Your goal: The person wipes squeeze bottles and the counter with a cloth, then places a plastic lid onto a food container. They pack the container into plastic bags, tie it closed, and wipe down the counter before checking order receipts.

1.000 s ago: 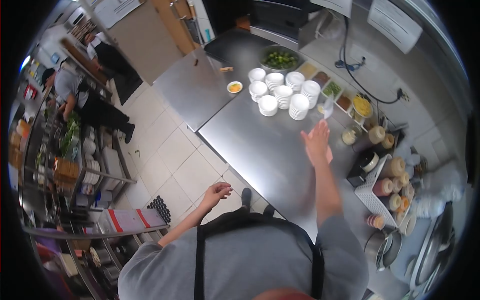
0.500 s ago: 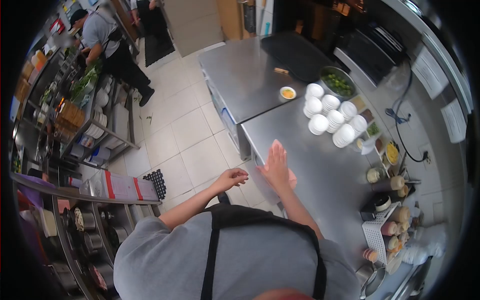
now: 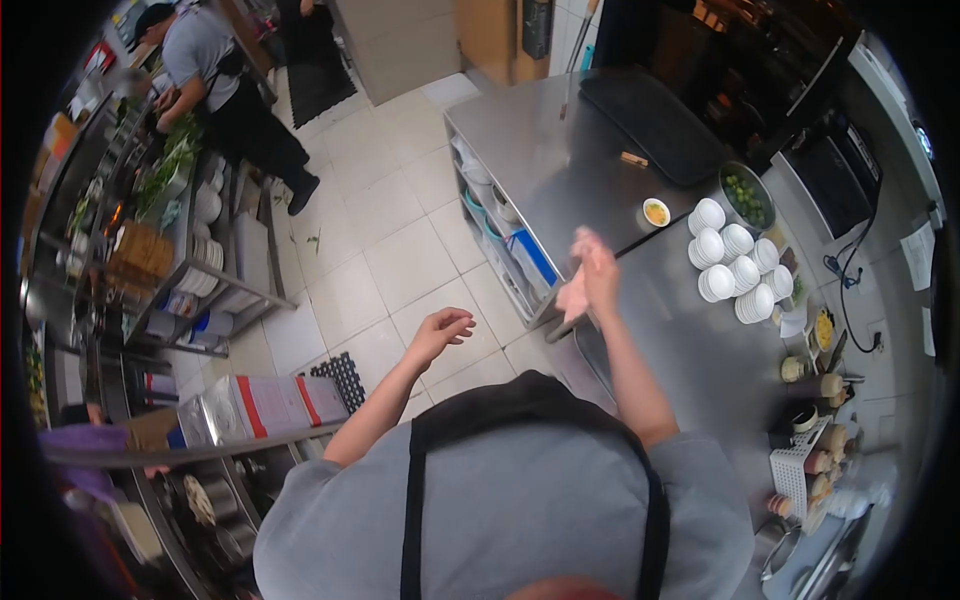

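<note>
My right hand (image 3: 601, 278) holds a pink cloth (image 3: 573, 297) near the edge of the steel counter (image 3: 650, 320), close to the seam between its two sections. Part of the cloth hangs below the fingers, and some of it shows above them; the hand is slightly blurred. Out over the floor, to the left of the counter, my left hand (image 3: 440, 335) is held in the air with loosely curled fingers. Nothing is in it. Beyond my right hand stands a small white bowl (image 3: 656, 212) with yellow-orange contents.
Stacks of white bowls (image 3: 738, 272) stand on the counter beside a metal bowl of green pieces (image 3: 747, 195). A black tray (image 3: 655, 125) lies farther back. Sauce bottles sit in a white basket (image 3: 792, 470) at right. Another person (image 3: 215, 90) works at the left counter.
My right hand has gone from lying flat on the cloth to gripping it farther forward along the counter edge. The view has shifted left; my left hand stays raised and empty.
</note>
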Available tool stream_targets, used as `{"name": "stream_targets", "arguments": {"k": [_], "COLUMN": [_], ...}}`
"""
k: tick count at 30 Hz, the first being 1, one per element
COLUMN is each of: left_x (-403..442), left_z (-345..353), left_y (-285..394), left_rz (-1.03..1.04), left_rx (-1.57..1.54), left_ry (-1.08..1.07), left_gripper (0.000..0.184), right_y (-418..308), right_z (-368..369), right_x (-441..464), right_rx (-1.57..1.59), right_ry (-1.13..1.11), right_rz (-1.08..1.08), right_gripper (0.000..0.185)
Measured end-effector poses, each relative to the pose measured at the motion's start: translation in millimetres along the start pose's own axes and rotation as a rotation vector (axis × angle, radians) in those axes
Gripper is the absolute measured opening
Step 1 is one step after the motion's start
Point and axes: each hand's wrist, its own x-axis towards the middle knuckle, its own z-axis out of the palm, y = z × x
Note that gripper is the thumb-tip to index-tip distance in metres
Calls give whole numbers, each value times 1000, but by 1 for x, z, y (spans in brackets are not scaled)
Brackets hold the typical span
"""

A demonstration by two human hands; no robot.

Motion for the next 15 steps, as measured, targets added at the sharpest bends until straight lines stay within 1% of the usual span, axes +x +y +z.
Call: {"name": "stream_targets", "arguments": {"k": [1,3,4,6,7,8,10,12,14,15], "left_x": [7,29,43,75,93,109,144,178,211,231], "left_z": [-9,-27,-34,-47,-52,-54,-58,-61,-62,-63], "left_y": [9,23,29,45,53,60,76,96,115,122], "left_rz": [-2,-4,17,38,65,88,85,82,90,88], "left_rx": [-13,-11,-14,-6,7,18,55,100,149,160], "left_ry": [25,35,43,41,39,36,18,-1,-88,-106], "left_gripper": [27,27,27,27,27,27,25,24,23,23], "right_y": [2,7,14,30,39,41,39,39,40,45], "right_z": [1,8,16,34,41,49,70,94,119,134], "right_x": [10,32,42,62,76,89,126,161,195,211], "right_rx": [0,-912,-909,-955,-959,-957,-951,-911,-963,-962], "right_ry": [20,94,110,-121,-111,-105,-40,-41,-106,-91], "right_rz": [7,-80,-66,134,116,130,37,63,12,29], "right_gripper": [39,70,70,90,92,92,90,88,87,87]}}
